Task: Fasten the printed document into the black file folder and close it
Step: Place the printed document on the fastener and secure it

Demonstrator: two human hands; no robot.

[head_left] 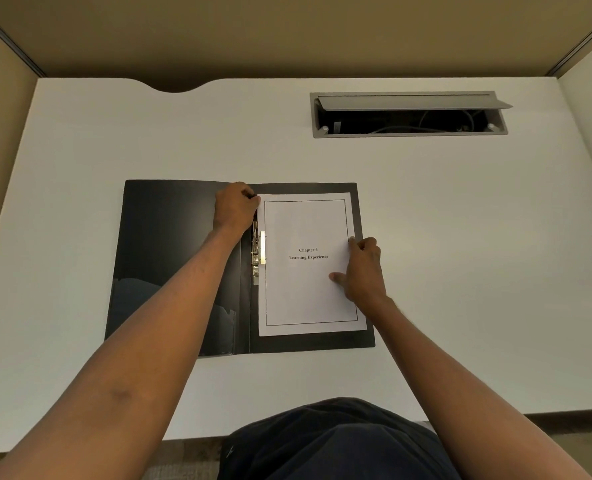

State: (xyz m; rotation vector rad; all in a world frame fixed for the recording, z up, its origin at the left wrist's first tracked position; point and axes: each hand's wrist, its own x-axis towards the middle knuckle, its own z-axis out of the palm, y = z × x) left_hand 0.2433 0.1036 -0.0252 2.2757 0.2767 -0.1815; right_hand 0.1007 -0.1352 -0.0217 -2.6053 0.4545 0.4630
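Note:
A black file folder (169,258) lies open on the white desk. The printed document (305,292), headed "Chapter 6 Learning Experience", rests on the folder's right half. A metal clip mechanism (258,252) runs along the spine at the paper's left edge. My left hand (235,207) is at the top of the spine, fingers curled on the upper end of the clip by the paper's top left corner. My right hand (362,271) presses on the paper's right edge, thumb flat on the page and fingers curled at the margin.
The white desk (460,237) extends on all sides of the folder. An open grey cable tray (408,114) with wires inside is recessed at the back right. Beige partition walls enclose the desk at the back and sides.

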